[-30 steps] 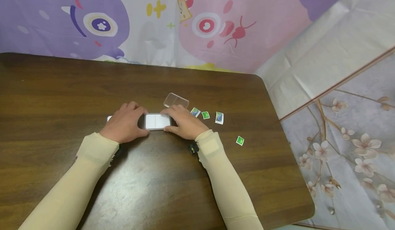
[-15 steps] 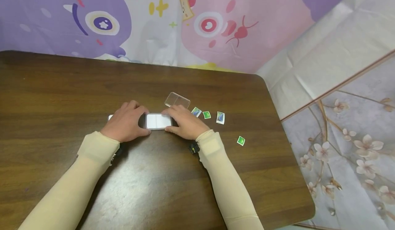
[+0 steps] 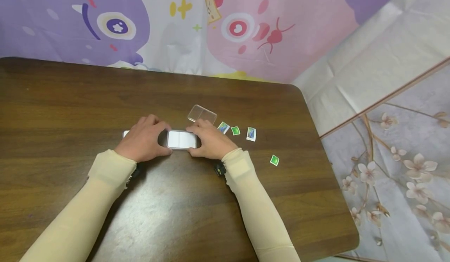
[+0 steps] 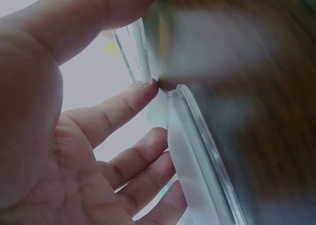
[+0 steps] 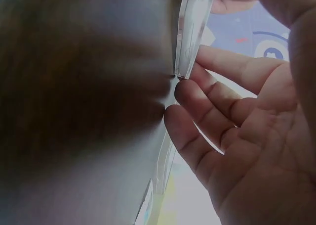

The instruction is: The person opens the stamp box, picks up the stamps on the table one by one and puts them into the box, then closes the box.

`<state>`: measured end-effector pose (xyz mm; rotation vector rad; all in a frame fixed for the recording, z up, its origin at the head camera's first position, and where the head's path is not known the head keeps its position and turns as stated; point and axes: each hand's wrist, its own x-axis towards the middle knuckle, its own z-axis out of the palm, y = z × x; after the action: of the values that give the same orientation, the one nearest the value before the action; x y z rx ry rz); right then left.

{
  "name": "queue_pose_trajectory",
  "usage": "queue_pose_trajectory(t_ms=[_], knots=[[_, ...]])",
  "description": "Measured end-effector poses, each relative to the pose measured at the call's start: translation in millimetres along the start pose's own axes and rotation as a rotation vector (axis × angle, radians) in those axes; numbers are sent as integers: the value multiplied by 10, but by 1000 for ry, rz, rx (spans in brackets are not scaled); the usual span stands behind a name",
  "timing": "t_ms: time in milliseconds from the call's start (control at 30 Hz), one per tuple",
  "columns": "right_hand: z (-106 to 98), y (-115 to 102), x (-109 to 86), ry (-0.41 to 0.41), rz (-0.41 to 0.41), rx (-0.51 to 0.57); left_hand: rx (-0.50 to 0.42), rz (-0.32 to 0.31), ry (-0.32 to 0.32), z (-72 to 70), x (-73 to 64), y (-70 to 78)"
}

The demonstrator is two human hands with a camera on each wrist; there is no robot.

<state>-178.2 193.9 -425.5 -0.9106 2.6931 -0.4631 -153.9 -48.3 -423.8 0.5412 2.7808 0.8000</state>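
Reference landmark: the transparent case (image 3: 181,140), white inside, located directly between the left hand (image 3: 142,140) and the right hand (image 3: 213,140). Its long axis runs from hand to hand; neither hand is evidently nearer. This alignment governs any shift of the case, which appears to call for matched motion at both ends.

Hand state: the left hand pinches the left end of the case between thumb and finger; the right hand pinches the right end likewise. Clearance between case and tabletop (image 3: 168,211) cannot be determined.

Count, positions relative to the case:
- Transparent cover, one (image 3: 202,112): beyond and to the right, near the right hand; contact cannot be determined.
- Blue-picture pieces, two: the first (image 3: 223,127) to the right, just beside the right hand; the second (image 3: 251,134) farther right.
- Green pieces, two: one (image 3: 235,130) between the blue-picture pieces; the other (image 3: 274,160) farthest right, closer to the person.
- White slab with transparent edge, one (image 4: 195,160): to the left, mostly hidden by the left hand in the head view.
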Motion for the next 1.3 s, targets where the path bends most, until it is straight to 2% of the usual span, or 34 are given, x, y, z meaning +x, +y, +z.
queue_pose_trajectory(t_ms=[567, 833, 1300], knots=[[30, 26, 8, 5, 9, 18, 13, 10, -11, 7, -8, 13], [37, 41, 6, 9, 16, 84, 11, 16, -17, 5, -7, 7], [28, 62, 1, -3, 11, 98, 12, 20, -24, -3, -5, 3]])
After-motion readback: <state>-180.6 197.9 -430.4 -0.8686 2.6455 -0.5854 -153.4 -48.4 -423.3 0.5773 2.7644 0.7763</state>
